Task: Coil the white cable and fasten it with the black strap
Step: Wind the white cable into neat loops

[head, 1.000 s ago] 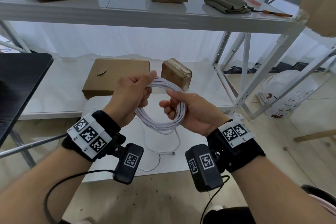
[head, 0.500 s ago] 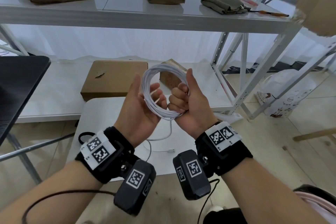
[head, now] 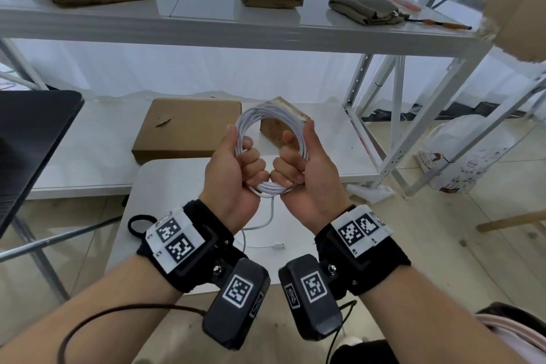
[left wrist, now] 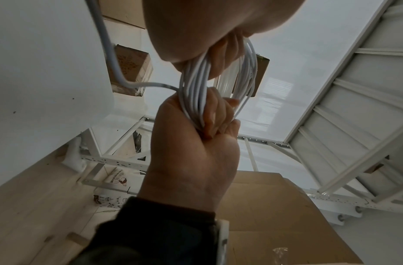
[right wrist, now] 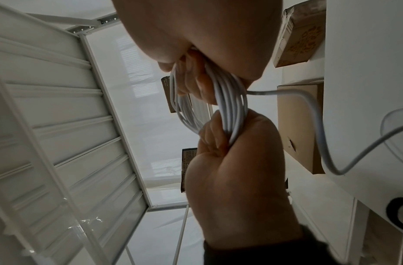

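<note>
Cable (head: pixel 273 133) mostly coiled, held upright in mid-air over table (head: pixel 189 174); left hand (head: pixel 233 168) and right hand (head: pixel 307 174) fingers curled tight round either side of coil. Tail (head: pixel 266 224) hangs loose, plug on table. Strap (head: pixel 140 223) untouched near table's left edge. Shelf (head: pixel 236 26) well above, open room.

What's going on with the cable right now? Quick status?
Left hand and right hand both grip the white cable coil. Tail end hangs loose to the table. Black strap lies unused there. Nothing in the way.
</note>
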